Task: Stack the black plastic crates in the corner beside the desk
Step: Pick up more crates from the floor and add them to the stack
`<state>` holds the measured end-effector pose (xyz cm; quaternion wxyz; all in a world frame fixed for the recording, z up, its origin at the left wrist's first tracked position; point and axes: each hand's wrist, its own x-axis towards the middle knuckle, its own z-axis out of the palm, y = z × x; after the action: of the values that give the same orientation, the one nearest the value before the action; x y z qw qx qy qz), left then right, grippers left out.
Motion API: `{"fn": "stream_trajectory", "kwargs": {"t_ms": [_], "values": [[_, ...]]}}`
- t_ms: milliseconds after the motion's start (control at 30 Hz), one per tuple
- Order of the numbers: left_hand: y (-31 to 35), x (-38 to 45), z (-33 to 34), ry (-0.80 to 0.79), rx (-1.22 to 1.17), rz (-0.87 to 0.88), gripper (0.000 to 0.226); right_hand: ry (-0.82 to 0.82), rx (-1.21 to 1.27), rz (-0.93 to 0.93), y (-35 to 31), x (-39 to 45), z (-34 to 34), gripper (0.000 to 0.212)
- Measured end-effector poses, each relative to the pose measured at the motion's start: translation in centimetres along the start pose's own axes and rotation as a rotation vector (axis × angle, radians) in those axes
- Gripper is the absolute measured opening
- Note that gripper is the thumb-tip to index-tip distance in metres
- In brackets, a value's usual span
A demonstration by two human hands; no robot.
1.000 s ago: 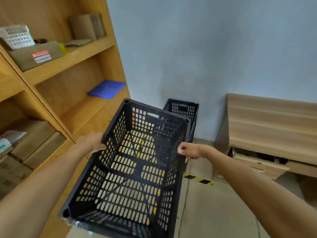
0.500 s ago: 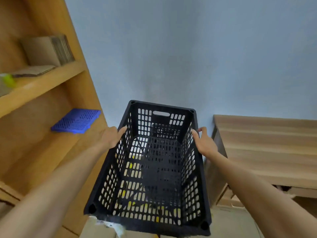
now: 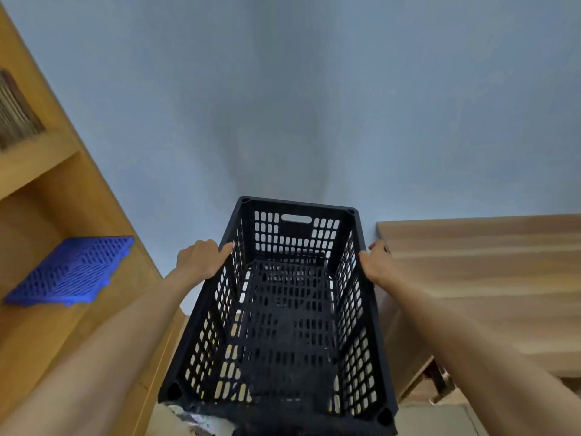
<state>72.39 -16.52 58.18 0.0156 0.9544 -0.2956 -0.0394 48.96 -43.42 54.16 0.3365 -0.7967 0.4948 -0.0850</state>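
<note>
**Operator:** State the position of the black plastic crate.

**Inspector:** It occupies the lower centre of the frame, open side up, its far end wall with the handle slot toward the blue-grey wall. It lies between the wooden shelving unit at the left of the frame and the wooden desk at the right. Dark mesh shows through its perforated floor; whether that is a second crate cannot be determined.

**Operator:** State the condition of the hands.

**Inspector:** The left hand grips the left long rim, thumb over the top edge, fingers curled on the outside. The right hand holds the right long rim, in the gap between the crate and the desk edge; its fingers wrap the outer side and are partly hidden. The hands are apart, one on each side wall.

**Operator:** Other items?

**Inspector:** A blue perforated plastic panel lies flat on a shelf, left of frame. Stacked cardboard sits on the shelf above, at the upper left edge.
</note>
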Motion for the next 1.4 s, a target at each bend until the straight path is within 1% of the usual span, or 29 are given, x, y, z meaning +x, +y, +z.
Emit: {"fn": "stream_trajectory", "kwargs": {"t_ms": [100, 167, 267, 367, 467, 533, 633, 700, 767, 867, 933, 967, 1033, 1133, 1233, 1333, 1400], "values": [[0.8, 4.8, 0.0, 0.024, 0.009, -0.023, 0.052, -0.040, -0.130, -0.025, -1.6, 4.5, -0.1, 0.046], [1.5, 7.7, 0.2, 0.018, 0.021, -0.046, 0.046, -0.070, -0.157, -0.042, -2.4, 7.8, 0.0, 0.046], [2.3, 11.4, 1.1, -0.009, 0.013, -0.092, 0.036, -0.100, -0.191, -0.065, -3.4, 12.4, 0.8, 0.040], [2.6, 13.7, 3.4, -0.163, -0.032, -0.152, 0.031, -0.155, -0.254, -0.090, -3.5, 15.3, 2.5, 0.040], [2.5, 15.5, 6.8, -0.334, -0.087, -0.227, 0.040, -0.256, -0.284, -0.085, -2.9, 17.4, 4.6, 0.036], [2.5, 16.8, 8.5, -0.389, -0.097, -0.244, 0.044, -0.299, -0.290, -0.086, -2.6, 18.7, 5.3, 0.033], [2.7, 18.8, 10.0, -0.426, -0.083, -0.204, 0.035, -0.360, -0.316, -0.062, -2.1, 20.2, 6.0, 0.033], [2.6, 20.0, 10.8, -0.432, -0.079, -0.188, 0.032, -0.385, -0.291, -0.040, -1.8, 21.2, 6.7, 0.035], [2.3, 21.2, 11.5, -0.441, -0.058, -0.179, 0.034, -0.380, -0.271, -0.034, -2.0, 21.9, 7.5, 0.035], [1.2, 23.1, 11.7, -0.478, -0.051, -0.147, 0.038, -0.385, -0.262, -0.025, -3.2, 22.7, 8.3, 0.027], [0.5, 24.9, 11.5, -0.501, -0.070, -0.114, 0.037, -0.372, -0.264, 0.001, -4.0, 23.4, 8.6, 0.026], [0.1, 25.7, 11.3, -0.524, -0.091, -0.095, 0.032, -0.366, -0.272, 0.010, -4.4, 23.8, 8.5, 0.025], [-0.3, 26.8, 10.7, -0.573, -0.109, -0.047, 0.017, -0.365, -0.291, 0.037, -5.0, 24.4, 8.3, 0.024], [-0.5, 27.6, 10.6, -0.632, -0.152, -0.001, 0.028, -0.354, -0.313, 0.066, -5.6, 24.8, 8.3, 0.030], [-0.4, 27.7, 10.3, -0.679, -0.192, 0.038, 0.027, -0.335, -0.321, 0.088, -5.9, 24.8, 8.5, 0.032], [-0.5, 27.8, 9.8, -0.700, -0.197, 0.026, 0.028, -0.331, -0.316, 0.103, -6.1, 24.6, 8.6, 0.036], [-0.7, 27.9, 9.5, -0.701, -0.212, 0.022, 0.029, -0.341, -0.325, 0.100, -6.1, 24.4, 8.8, 0.033]]}}
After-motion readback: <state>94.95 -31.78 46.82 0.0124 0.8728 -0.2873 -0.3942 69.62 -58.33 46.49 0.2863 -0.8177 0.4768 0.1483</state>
